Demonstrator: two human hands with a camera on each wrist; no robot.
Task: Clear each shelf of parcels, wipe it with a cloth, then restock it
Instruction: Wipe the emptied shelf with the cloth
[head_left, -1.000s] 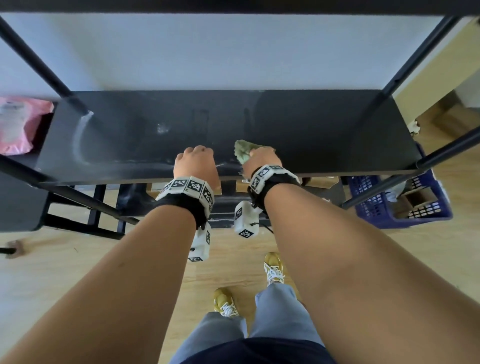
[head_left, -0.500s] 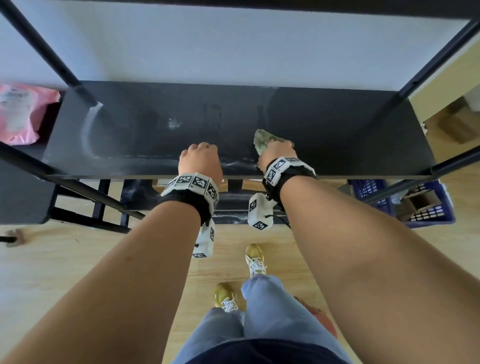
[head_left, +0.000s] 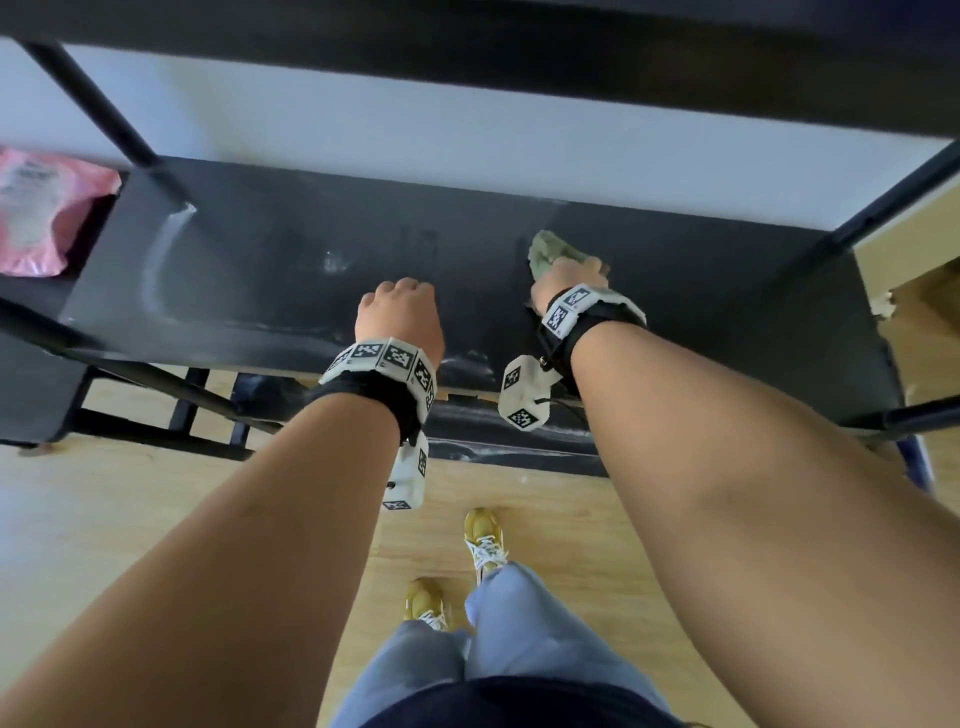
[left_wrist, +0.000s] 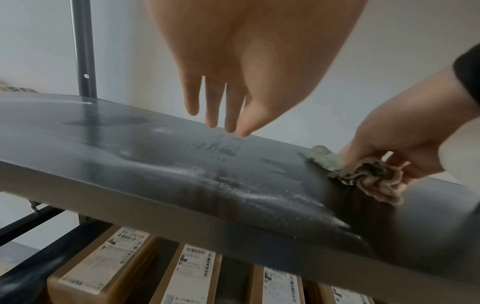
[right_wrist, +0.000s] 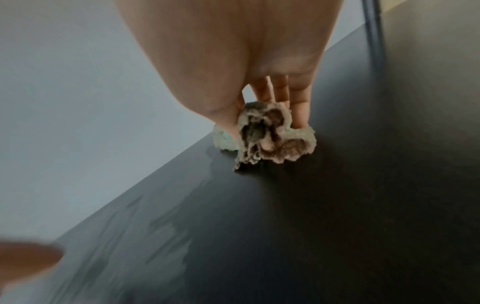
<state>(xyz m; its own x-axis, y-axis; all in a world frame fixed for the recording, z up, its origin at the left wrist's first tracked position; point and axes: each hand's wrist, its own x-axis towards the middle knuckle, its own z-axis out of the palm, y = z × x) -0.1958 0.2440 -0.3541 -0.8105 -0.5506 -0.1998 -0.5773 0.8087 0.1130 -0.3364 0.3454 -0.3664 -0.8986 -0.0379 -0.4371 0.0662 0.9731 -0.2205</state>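
Note:
The black shelf board (head_left: 249, 270) holds no parcels and shows pale dusty smears and damp streaks. My right hand (head_left: 571, 275) grips a crumpled green-beige cloth (head_left: 551, 251) and presses it onto the board, right of centre and toward the back. The left wrist view shows the cloth (left_wrist: 363, 176) bunched under the right hand (left_wrist: 400, 142), and the right wrist view shows the cloth (right_wrist: 272, 139) held by thumb and fingers. My left hand (head_left: 400, 312) hangs over the front middle of the shelf (left_wrist: 130, 148), its fingers (left_wrist: 221, 115) straight and holding nothing.
A pink parcel (head_left: 36, 208) lies on a surface left of the rack. Brown labelled boxes (left_wrist: 109, 265) fill the shelf below. Black posts (head_left: 98, 104) rise at the corners and an upper shelf (head_left: 467, 41) hangs overhead. Wooden floor (head_left: 130, 519) lies beneath.
My right hand has slid the cloth from the front edge toward the back and slightly right across the board. The left hand has stayed near the front middle.

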